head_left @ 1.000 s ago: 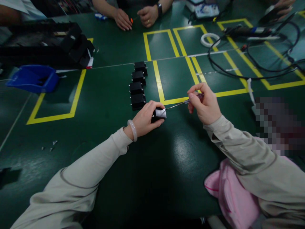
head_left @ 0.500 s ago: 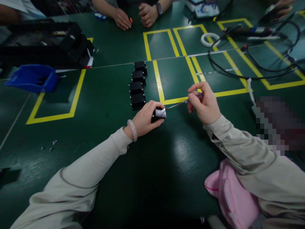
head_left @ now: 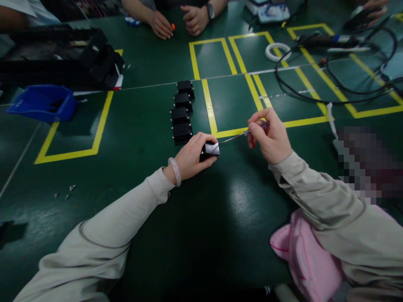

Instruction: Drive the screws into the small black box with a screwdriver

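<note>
On the table (head_left: 239, 235), our left hand (head_left: 190, 158) grips the block (head_left: 212, 149), partly hiding it; our right hand (head_left: 270, 136) pinches the screwdriver (head_left: 265, 125), its tip unclear at the block. Farther off, a co-worker's watch-side hand (head_left: 195, 20) has shifted slightly.

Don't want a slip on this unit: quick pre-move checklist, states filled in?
1. Left hand gripping black block: ok
2. Right hand holding screwdriver: ok
3. Screwdriver tip seated in a screw: cannot tell, too small
4. Four other black blocks clear of the screwdriver: ok
5. Small metal parts contained: not ok, loose on green table
6. Pink cloth clear of the screwdriver: ok
</note>
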### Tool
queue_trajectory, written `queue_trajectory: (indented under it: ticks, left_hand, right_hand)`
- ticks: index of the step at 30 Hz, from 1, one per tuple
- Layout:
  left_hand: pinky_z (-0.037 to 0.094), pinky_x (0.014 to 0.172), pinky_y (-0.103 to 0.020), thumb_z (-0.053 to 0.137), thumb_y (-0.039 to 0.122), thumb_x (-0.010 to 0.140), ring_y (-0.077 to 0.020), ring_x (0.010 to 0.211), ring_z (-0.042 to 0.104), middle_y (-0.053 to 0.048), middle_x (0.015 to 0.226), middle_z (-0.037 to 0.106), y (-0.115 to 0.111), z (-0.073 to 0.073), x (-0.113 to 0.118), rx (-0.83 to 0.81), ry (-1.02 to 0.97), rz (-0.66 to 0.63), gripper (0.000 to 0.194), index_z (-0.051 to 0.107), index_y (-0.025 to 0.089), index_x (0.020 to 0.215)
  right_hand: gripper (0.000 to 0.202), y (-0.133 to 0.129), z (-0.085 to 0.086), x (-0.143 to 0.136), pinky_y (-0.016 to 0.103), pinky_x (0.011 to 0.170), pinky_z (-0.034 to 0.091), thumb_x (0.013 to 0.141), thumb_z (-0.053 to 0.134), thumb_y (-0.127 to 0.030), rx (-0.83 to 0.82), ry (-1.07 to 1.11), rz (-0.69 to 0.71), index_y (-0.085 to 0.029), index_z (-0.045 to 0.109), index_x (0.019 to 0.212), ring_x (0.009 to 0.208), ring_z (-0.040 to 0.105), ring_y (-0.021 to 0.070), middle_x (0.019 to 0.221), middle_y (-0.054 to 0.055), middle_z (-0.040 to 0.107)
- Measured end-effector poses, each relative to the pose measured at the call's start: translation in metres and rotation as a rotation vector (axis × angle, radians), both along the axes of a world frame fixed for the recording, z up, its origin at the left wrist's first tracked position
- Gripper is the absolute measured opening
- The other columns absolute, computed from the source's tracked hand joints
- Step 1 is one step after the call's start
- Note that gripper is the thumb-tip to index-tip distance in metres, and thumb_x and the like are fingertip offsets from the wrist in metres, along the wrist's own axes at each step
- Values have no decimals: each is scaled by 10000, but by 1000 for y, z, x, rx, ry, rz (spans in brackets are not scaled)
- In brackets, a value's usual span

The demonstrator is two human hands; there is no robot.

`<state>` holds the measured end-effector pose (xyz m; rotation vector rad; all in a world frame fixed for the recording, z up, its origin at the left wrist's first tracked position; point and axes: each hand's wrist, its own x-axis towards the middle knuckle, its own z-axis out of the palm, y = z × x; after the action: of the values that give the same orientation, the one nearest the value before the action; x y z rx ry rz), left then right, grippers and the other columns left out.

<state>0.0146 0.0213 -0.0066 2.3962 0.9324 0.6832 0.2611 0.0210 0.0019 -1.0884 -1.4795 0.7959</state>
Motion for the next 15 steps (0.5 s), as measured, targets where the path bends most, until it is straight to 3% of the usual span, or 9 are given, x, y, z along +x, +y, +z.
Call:
queue_trajectory:
  ticks: [4,11,15]
  left_hand:
    - [503,934,-399,656,218,886,-234,1054,581,-91,1144,591,0,0,0,0,0,1,337,512,169,1187]
    - [506,929,-398,655,216,885,-233,1056,582,-92,1150,591,0,0,-1,-7,2,4,340,510,171,1190]
    - [508,927,-397,652,222,886,-232,1057,583,-86,1154,591,0,0,0,-10,9,8,339,507,181,1190]
  right_hand:
    - [385,-1,2,0,248,351,383,906,636,-578,14,-49,-16,-238,510,776,365,497,85,479,-59,520]
    - [277,0,-2,0,243,342,373,895,694,-451,3,17,18,-258,496,902,367,493,81,522,-87,504]
    - [300,-1,0,0,248,349,370,917,653,-495,5,-24,8,-248,501,843,366,493,84,507,-74,505]
